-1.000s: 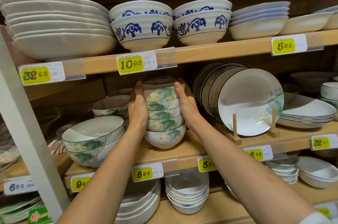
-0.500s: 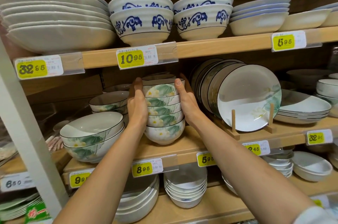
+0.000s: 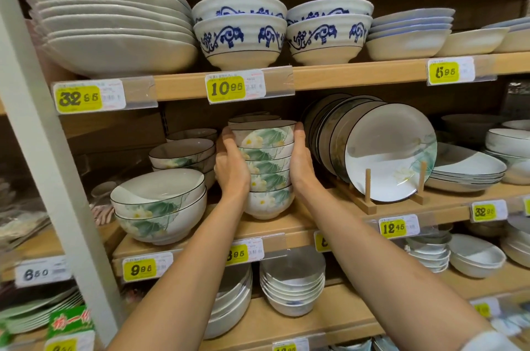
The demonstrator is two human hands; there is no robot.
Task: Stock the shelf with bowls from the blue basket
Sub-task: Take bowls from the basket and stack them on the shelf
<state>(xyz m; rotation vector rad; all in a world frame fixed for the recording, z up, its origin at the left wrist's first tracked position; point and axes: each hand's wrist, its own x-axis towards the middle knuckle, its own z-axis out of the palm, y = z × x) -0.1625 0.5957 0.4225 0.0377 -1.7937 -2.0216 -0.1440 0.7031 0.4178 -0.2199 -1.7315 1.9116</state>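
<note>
A stack of several small bowls (image 3: 265,167) with green leaves and white flowers stands on the middle wooden shelf (image 3: 286,224). My left hand (image 3: 231,167) presses against the stack's left side, its fingers reaching up to the top bowl. Against the right side lies my right hand (image 3: 301,161), fingers curved round the bowls. More small bowls show just behind the stack. The blue basket is out of view.
Two larger matching bowls (image 3: 159,207) sit left of the stack, and a wooden rack of upright plates (image 3: 387,152) stands close on its right. Blue-patterned bowls (image 3: 239,32) fill the shelf above. White bowls (image 3: 292,284) sit below. A white post (image 3: 43,135) rises at the left.
The view shifted a little, so the shelves sit further right and lower in frame. Both hands stay on the sides of the bowl stack, which still rests on the shelf.
</note>
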